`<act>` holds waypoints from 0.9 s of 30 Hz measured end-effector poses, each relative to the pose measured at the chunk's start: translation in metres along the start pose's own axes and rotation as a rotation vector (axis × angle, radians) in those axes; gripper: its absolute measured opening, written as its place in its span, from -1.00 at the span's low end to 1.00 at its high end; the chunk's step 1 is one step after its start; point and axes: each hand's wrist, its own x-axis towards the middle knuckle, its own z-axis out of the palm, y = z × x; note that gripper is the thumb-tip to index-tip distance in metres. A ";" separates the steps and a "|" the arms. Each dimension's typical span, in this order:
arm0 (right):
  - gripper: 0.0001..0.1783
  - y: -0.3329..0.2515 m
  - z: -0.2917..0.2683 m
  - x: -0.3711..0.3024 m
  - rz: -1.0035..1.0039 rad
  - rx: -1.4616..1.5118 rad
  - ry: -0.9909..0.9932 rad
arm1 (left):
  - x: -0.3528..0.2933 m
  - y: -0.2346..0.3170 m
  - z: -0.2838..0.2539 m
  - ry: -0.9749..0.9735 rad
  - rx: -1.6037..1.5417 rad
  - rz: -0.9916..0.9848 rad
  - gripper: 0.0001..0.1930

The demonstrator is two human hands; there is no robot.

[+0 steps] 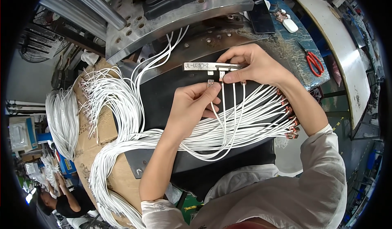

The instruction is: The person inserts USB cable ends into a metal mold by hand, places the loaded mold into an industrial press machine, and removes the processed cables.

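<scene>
1. My left grip [192, 102] pinches a small metal plug [210, 83] between thumb and forefinger, the other fingers curled in beneath. Its cord drops toward me, below the hand.
2. My right grip [260, 67] is closed on the right part of a flat metal bar [196, 67], fingers on its far side, thumb at its near edge.
3. The relation that counts, as I judge it: the plug lies on the near side of the bar, apart from it, just short of a small pale tab [210, 73] at the near edge. The bar's long axis runs left to right; the plug points away from me, roughly square to it. My left grip is nearer that tab, my right thumb just to its right.
4. Beside my thumb, another plug [221, 75] sits at the bar's near edge, its cord hanging toward me; more cords hang to its right.
5. Below my hands, white cords [253, 106] fan rightward over a black mat [157, 111], ending in coppery tips [292, 125].
6. Farther right, red-handled cutters [314, 63] lie on the blue worktop [301, 35].
</scene>
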 end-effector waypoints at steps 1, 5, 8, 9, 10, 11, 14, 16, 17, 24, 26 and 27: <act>-0.56 0.002 0.000 0.000 0.000 -0.001 -0.002 | 0.000 -0.001 0.000 0.001 -0.001 0.001 -0.72; -0.59 0.005 0.004 -0.002 -0.108 -0.070 -0.071 | 0.001 -0.004 -0.002 -0.032 -0.063 0.029 -0.72; -0.59 -0.001 0.006 -0.003 -0.019 -0.010 0.024 | 0.002 0.000 -0.002 -0.050 -0.116 0.028 -0.73; -0.59 -0.001 0.006 -0.002 -0.019 -0.011 0.021 | 0.002 0.000 -0.002 -0.048 -0.117 0.029 -0.73; -0.60 -0.001 0.006 -0.002 -0.018 -0.013 0.017 | 0.002 -0.001 -0.003 -0.048 -0.118 0.031 -0.73; -0.60 -0.001 0.006 -0.002 -0.018 -0.015 0.012 | 0.003 -0.002 -0.003 -0.047 -0.118 0.034 -0.73; -0.59 -0.004 0.005 -0.002 -0.002 -0.028 -0.031 | 0.003 -0.005 0.000 -0.031 -0.107 0.059 -0.73; -0.58 -0.006 0.003 -0.003 0.035 -0.047 -0.102 | 0.001 -0.003 0.003 -0.005 -0.085 0.095 -0.71; -0.58 -0.007 0.000 -0.002 0.027 -0.048 -0.102 | -0.001 0.001 -0.002 -0.003 -0.080 0.100 -0.71; -0.59 -0.004 -0.026 0.056 -0.647 -0.795 -0.041 | 0.021 0.022 -0.031 0.470 1.278 0.998 -0.74; -0.60 -0.014 -0.040 0.101 -0.431 -0.751 0.250 | 0.051 0.033 -0.028 0.525 1.378 1.039 -0.72; -0.60 -0.022 -0.045 0.117 -0.370 -0.653 0.307 | 0.064 0.037 -0.027 0.581 1.482 1.068 -0.68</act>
